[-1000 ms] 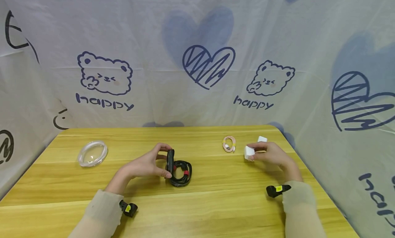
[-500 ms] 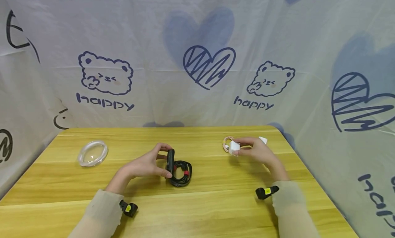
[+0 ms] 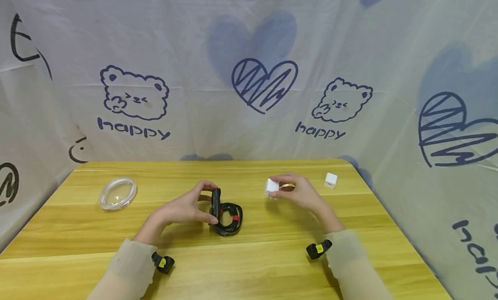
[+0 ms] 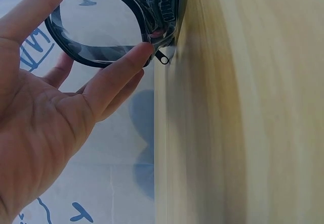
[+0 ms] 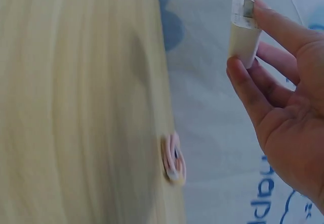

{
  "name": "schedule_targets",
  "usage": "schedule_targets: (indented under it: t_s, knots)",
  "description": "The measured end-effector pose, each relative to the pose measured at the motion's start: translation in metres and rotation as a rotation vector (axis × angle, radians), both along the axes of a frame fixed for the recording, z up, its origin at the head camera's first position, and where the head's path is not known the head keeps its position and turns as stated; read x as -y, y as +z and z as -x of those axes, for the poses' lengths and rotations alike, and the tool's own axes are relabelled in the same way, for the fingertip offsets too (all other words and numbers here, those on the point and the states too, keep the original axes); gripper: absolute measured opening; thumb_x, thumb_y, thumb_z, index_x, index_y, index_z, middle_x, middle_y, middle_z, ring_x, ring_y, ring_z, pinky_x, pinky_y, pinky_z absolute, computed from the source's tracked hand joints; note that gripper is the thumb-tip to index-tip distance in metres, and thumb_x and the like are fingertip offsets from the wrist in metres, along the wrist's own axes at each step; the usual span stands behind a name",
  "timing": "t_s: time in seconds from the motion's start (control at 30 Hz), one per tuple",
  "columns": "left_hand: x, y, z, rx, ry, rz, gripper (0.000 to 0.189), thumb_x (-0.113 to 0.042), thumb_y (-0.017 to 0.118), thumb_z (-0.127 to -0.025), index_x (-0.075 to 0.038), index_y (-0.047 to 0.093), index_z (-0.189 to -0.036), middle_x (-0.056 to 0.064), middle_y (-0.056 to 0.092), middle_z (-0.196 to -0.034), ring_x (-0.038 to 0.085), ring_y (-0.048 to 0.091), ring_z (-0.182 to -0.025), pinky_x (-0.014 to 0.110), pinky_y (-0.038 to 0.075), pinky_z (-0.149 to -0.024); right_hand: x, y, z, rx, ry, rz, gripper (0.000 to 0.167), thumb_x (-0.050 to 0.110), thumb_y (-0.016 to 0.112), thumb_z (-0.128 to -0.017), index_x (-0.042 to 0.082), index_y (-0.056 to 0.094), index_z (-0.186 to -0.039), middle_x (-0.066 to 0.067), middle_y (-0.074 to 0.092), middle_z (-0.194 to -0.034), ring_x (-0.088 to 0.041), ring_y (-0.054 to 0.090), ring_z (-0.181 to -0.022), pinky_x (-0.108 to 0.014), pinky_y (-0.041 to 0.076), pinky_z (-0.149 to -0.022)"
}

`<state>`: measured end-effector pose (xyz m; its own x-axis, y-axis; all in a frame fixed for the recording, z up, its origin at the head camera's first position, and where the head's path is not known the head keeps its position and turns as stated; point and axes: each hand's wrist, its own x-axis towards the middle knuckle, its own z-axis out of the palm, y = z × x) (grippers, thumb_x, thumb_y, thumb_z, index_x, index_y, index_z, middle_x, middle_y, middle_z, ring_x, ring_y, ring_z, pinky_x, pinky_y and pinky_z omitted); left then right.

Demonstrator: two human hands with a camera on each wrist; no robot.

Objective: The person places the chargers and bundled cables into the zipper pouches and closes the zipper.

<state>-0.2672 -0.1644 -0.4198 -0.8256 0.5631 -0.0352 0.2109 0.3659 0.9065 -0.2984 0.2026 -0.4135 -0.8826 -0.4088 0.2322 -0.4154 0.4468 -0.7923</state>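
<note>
My left hand (image 3: 180,209) holds a coiled black cable (image 3: 215,202) on edge between thumb and fingers. In the left wrist view this black coil (image 4: 61,41) shows as a broad ring. Right beside it on the table lies another coiled black cable (image 3: 227,231) with red ties. My right hand (image 3: 303,196) pinches a white charger plug (image 3: 271,187) above the table. Its metal prongs point away from the palm in the right wrist view, where the plug (image 5: 244,44) is seen from the side. Behind that hand, a pink coiled cable (image 5: 174,158) is mostly hidden in the head view.
A second white charger plug (image 3: 330,180) stands at the back right of the wooden table (image 3: 249,265). To the far left lies a coiled whitish, clear-looking cable (image 3: 104,199). A printed cloth (image 3: 210,131) hangs behind the table's back edge.
My right hand has carried the white charger plug leftward, past the pink cable, uncovering the second plug. The left hand stays where it was with the black cable.
</note>
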Motion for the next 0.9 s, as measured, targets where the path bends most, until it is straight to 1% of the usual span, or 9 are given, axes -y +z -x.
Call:
schedule_targets:
  t_s: [0.1,0.17,0.23,0.33,0.43,0.5,0.6,0.73,0.9]
  knots:
    - [0.001,-0.001,0.000,-0.005,-0.003,-0.001,0.095,-0.019,0.091,-0.082,-0.004,0.030,-0.152,0.020,0.034,-0.157,0.050,0.038,-0.144,0.060,0.039,-0.116,0.014,-0.001,-0.001,-0.014,0.021,0.006,0.047,0.009,0.084,-0.088,-0.002,0.070,-0.131,-0.020,0.066,-0.129,-0.031,0.065,-0.112,-0.037,0.060,-0.095]
    - [0.001,-0.001,0.000,0.003,0.001,-0.006,0.095,-0.018,0.092,-0.081,-0.003,0.030,-0.152,0.020,0.034,-0.157,0.049,0.038,-0.144,0.059,0.039,-0.116,0.023,-0.002,-0.002,-0.015,0.050,0.012,0.047,0.007,0.083,-0.088,-0.004,0.069,-0.131,-0.020,0.066,-0.128,-0.032,0.065,-0.112,-0.037,0.060,-0.095]
    - [0.002,-0.001,-0.001,-0.007,-0.009,-0.005,0.095,-0.018,0.091,-0.082,-0.002,0.029,-0.152,0.022,0.034,-0.157,0.051,0.039,-0.144,0.060,0.040,-0.116,0.032,-0.003,-0.004,-0.007,0.078,0.010,0.047,0.006,0.083,-0.088,-0.004,0.068,-0.132,-0.020,0.066,-0.129,-0.032,0.064,-0.112,-0.037,0.060,-0.095]
    - [0.002,0.000,-0.001,-0.004,-0.002,-0.006,0.094,-0.017,0.091,-0.081,-0.003,0.030,-0.151,0.022,0.034,-0.157,0.051,0.039,-0.143,0.060,0.040,-0.116,0.045,-0.004,-0.006,0.005,0.112,-0.011,0.049,0.008,0.083,-0.089,-0.003,0.067,-0.134,-0.018,0.066,-0.129,-0.029,0.065,-0.113,-0.037,0.059,-0.096]
    - [0.002,0.000,-0.001,-0.013,-0.001,0.000,0.092,-0.018,0.091,-0.082,-0.003,0.031,-0.150,0.022,0.034,-0.157,0.051,0.040,-0.143,0.060,0.040,-0.116,0.057,-0.005,-0.007,0.005,0.131,-0.044,0.049,0.012,0.084,-0.089,0.000,0.068,-0.134,-0.014,0.066,-0.128,-0.026,0.065,-0.112,-0.033,0.060,-0.095]
    - [0.002,0.000,-0.001,-0.010,0.007,0.002,0.092,-0.018,0.091,-0.082,-0.004,0.031,-0.150,0.022,0.034,-0.157,0.051,0.040,-0.143,0.060,0.039,-0.116,0.066,-0.006,-0.006,0.007,0.147,-0.055,0.050,0.012,0.085,-0.088,0.002,0.069,-0.134,-0.013,0.067,-0.127,-0.025,0.065,-0.111,-0.029,0.060,-0.093]
    - [0.001,0.001,-0.001,-0.021,-0.001,0.009,0.092,-0.018,0.091,-0.082,-0.003,0.031,-0.150,0.023,0.034,-0.157,0.052,0.040,-0.143,0.060,0.040,-0.115,0.078,-0.008,-0.007,0.012,0.167,-0.066,0.049,0.011,0.085,-0.088,0.002,0.069,-0.133,-0.012,0.067,-0.124,-0.024,0.065,-0.110,-0.025,0.060,-0.089]
    - [0.001,0.001,0.000,-0.009,-0.004,0.006,0.091,-0.017,0.090,-0.083,-0.005,0.031,-0.150,0.021,0.034,-0.158,0.050,0.039,-0.143,0.060,0.041,-0.115,0.092,-0.009,-0.008,0.037,0.195,-0.081,0.049,0.012,0.086,-0.087,0.001,0.070,-0.131,-0.010,0.068,-0.121,-0.022,0.065,-0.108,-0.024,0.060,-0.086]
    - [0.001,-0.001,0.000,0.003,-0.006,-0.011,0.090,-0.017,0.090,-0.083,-0.006,0.031,-0.150,0.019,0.034,-0.158,0.048,0.039,-0.144,0.059,0.041,-0.115,0.108,-0.010,-0.009,0.056,0.246,-0.137,0.049,0.015,0.087,-0.086,0.000,0.070,-0.130,-0.010,0.068,-0.120,-0.021,0.065,-0.107,-0.024,0.061,-0.085]
